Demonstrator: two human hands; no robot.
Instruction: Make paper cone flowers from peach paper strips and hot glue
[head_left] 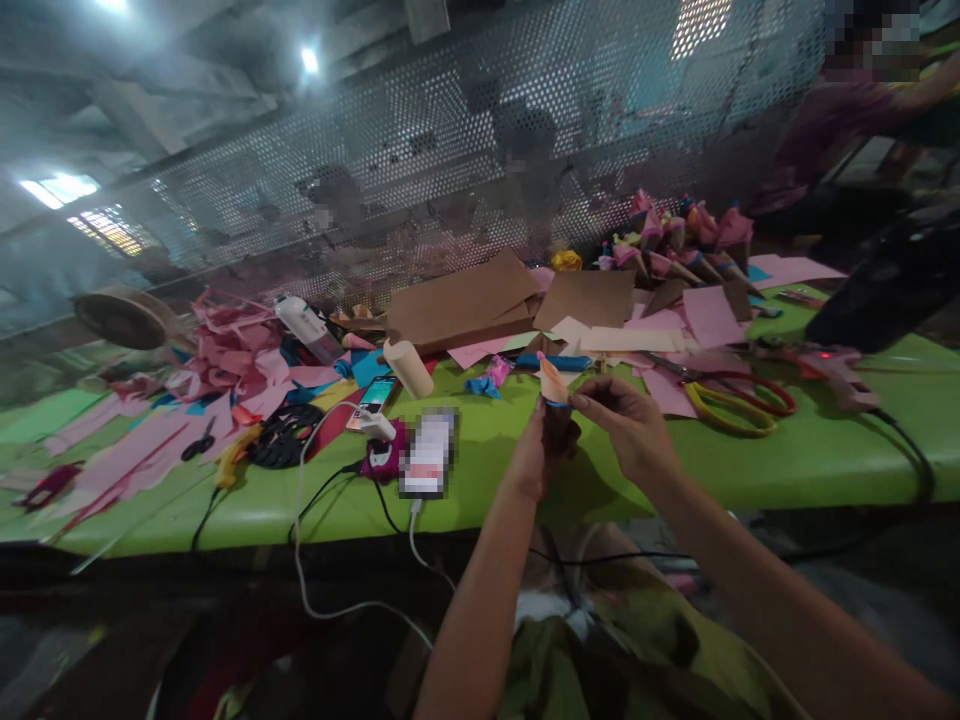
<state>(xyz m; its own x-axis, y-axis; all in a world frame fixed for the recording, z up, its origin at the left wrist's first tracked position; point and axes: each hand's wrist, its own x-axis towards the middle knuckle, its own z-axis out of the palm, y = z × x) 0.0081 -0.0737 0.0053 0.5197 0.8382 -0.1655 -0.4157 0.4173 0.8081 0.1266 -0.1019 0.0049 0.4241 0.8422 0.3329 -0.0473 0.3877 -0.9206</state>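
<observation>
Above the front of the green table, my left hand (pixel 541 445) is closed around the lower part of a small paper cone bouquet (pixel 553 380). Peach paper opens at its top with a bit of pink showing, and its lower part is dark and mostly hidden by my fingers. A thin blue strip (pixel 556 404) runs round it just under the peach paper. My right hand (pixel 628 420) pinches with thumb and forefinger at the right end of this strip, against the cone's side. Blue and pink crumpled paper pieces (pixel 489 378) lie just beyond.
Scissors with yellow and red handles (pixel 731 405) and a glue gun (pixel 836 370) lie at right. Finished paper cones (pixel 675 240) are piled behind. Left are a corded phone (pixel 427 455), a power adapter (pixel 386 450), black tape rolls (pixel 285 436) and pink paper scraps (pixel 240 345).
</observation>
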